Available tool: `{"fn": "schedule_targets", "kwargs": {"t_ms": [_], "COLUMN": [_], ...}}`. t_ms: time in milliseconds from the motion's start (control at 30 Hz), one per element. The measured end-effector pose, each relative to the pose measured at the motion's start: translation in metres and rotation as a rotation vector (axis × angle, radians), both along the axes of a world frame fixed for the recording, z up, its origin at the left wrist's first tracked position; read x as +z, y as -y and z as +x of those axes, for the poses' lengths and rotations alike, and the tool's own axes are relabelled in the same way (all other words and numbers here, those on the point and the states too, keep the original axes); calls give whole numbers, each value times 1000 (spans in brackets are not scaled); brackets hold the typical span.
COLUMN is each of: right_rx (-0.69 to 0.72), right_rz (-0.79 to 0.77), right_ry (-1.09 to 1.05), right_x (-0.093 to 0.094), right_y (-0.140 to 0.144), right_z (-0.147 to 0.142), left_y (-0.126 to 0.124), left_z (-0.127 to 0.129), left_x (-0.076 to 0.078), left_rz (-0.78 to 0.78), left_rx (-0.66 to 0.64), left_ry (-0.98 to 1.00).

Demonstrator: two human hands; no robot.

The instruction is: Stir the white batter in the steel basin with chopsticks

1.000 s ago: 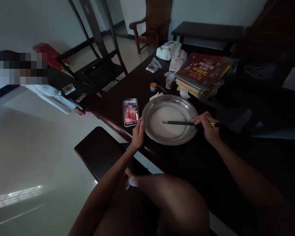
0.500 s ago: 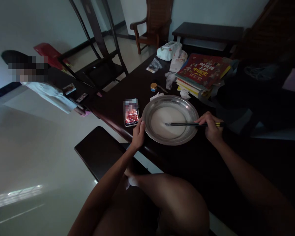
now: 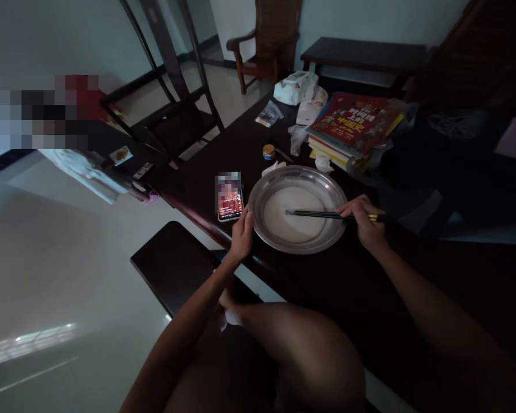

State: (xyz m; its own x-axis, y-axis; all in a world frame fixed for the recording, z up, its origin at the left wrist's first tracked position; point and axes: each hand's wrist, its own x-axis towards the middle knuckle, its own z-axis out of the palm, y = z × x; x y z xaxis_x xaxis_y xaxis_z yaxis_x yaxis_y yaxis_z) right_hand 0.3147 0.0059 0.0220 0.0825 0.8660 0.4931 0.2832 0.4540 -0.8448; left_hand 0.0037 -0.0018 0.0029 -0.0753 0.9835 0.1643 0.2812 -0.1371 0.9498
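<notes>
A wide metal basin [image 3: 298, 248] rests on the dark table near its edge, with a milky white liquid [image 3: 279, 226] inside. My left hand [image 3: 242, 234] grips the basin's left rim. In my right hand [image 3: 367, 223], closed at the basin's right side, is a pair of black chopsticks [image 3: 313, 214] with gold bands near the back end. Their silvery tips reach into the white liquid around the middle of the basin. Just left of the basin lies a phone [image 3: 230, 198] with a lit, partly blurred screen.
Behind the basin are crumpled tissues [image 3: 324, 164], a small gold-lidded jar [image 3: 269, 151], a stack of books [image 3: 352, 123] and plastic bags [image 3: 296, 88]. A dark bench [image 3: 176, 269] stands at the table's left. Further left, a person in a light top [image 3: 83, 169] is beside a dark chair [image 3: 180, 123].
The chopsticks in my right hand have shifted slightly left and up across the liquid. My left hand and the basin stay put. The person on the left has moved slightly.
</notes>
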Motion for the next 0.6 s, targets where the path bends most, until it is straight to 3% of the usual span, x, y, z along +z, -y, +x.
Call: {"fn": "schedule_targets", "kwargs": {"t_ms": [100, 267, 400, 600], "right_rx": [-42, 23, -43, 8], "right_rz": [24, -15, 25, -16], "right_ry": [-60, -15, -61, -12], "right_x": [-1, -1, 0, -1], "right_y": [-1, -1, -2, -1], "right_z": [0, 0, 0, -1], "left_y": [0, 0, 0, 0], "left_z": [0, 0, -1, -1], "left_x": [-1, -1, -1, -2], "left_rz": [-6, 11, 6, 14], "left_rx": [6, 2, -1, -13], "left_ry": [2, 8, 0, -19]}}
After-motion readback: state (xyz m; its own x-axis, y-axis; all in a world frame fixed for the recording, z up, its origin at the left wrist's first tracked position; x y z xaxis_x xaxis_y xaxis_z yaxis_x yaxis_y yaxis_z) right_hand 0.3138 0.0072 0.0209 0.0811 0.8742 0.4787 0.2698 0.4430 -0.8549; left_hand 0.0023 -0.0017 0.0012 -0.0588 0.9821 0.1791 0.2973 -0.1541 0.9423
